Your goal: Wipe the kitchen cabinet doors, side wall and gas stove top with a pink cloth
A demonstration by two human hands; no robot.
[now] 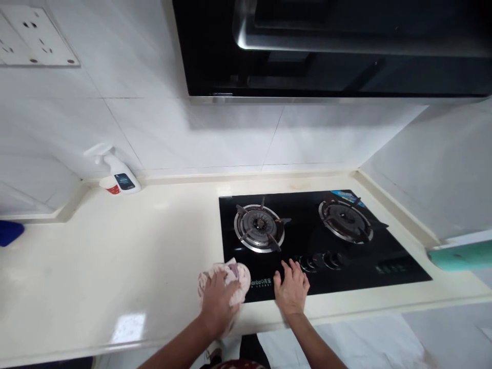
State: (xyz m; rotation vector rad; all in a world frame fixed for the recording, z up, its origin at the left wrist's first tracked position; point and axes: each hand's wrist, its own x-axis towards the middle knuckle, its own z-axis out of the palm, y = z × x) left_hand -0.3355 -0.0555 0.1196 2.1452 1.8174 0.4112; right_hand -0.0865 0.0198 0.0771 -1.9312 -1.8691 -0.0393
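Note:
My left hand [219,302] is wrapped round a crumpled pale pink cloth [242,279], pressed down at the front left corner of the black glass gas stove [300,225], partly over the cream countertop [165,256]. Empty, with its fingers spread, my right hand [292,289] rests on the stove's front edge. Just beyond its fingertips are the control knobs [332,260]. Behind my hands sit the left burner [259,228] and the right burner [346,220], each with a metal pan support.
A white spray bottle [125,177] stands beside a red and white cup [109,185] in the back left corner. Above the stove hangs a black range hood [330,61]. A green roll-like object [461,256] lies at the right, and a blue item [9,232] at the far left.

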